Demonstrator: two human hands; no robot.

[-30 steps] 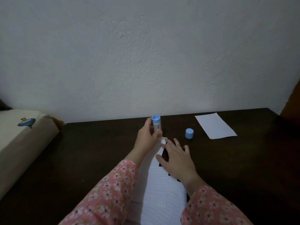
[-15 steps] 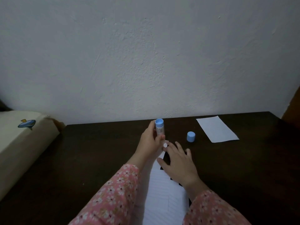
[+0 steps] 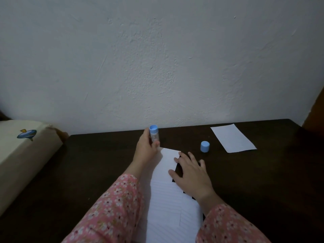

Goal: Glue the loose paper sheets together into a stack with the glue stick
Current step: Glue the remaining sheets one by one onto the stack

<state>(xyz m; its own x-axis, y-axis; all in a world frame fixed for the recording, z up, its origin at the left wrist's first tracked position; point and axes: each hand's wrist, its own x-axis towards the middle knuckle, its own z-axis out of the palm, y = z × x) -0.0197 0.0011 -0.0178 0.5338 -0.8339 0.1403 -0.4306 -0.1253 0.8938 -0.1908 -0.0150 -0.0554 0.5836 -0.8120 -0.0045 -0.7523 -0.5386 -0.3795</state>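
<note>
- My left hand (image 3: 146,148) is my working grip: fingers and thumb curl round the glue stick (image 3: 154,135), which stands upright with its blue base uppermost and its working end down at the far left corner of the sheet.
- My right hand (image 3: 190,174) lies flat with fingers spread, pressing the right edge of the lined paper sheets (image 3: 166,199); it grasps nothing.
- Those sheets run from the near edge of the worktop (image 3: 98,163) up toward its middle, between my two sleeves. How many lie there I cannot tell.
- One loose sheet (image 3: 233,138) lies apart near the far right corner, and the blue cap (image 3: 204,146) stands between it and my right hand.
- I judge the step in hand to be spreading glue along the top sheet's far end.
- Next I would draw the stick across that edge under light pressure while my right hand pins the paper, then fetch the loose sheet and lay it squarely on top.
</note>
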